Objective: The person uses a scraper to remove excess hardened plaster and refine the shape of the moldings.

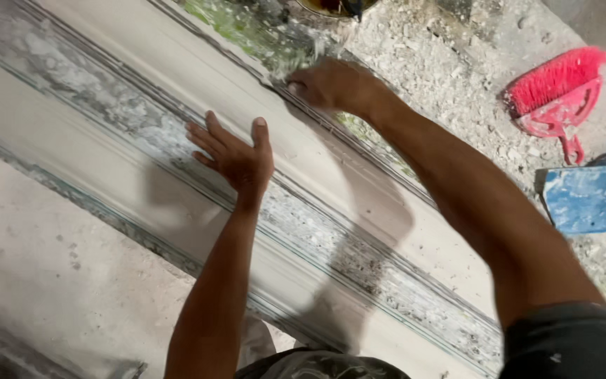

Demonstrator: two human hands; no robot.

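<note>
A long pale plaster moulding (128, 91) runs diagonally from upper left to lower right, with grey crusted strips along its ridges. My left hand (235, 154) lies flat on its middle with the fingers spread, holding nothing. My right hand (331, 84) reaches further up and presses on the moulding's far edge with the fingers curled; whether it holds anything is hidden and blurred.
A red hand brush (559, 95) lies on the rubble-strewn floor at the upper right. A blue, plaster-smeared flat tool (590, 198) sits below it at the right edge. A dark round container (331, 7) shows at the top. Pale dusty floor (50, 274) lies at the lower left.
</note>
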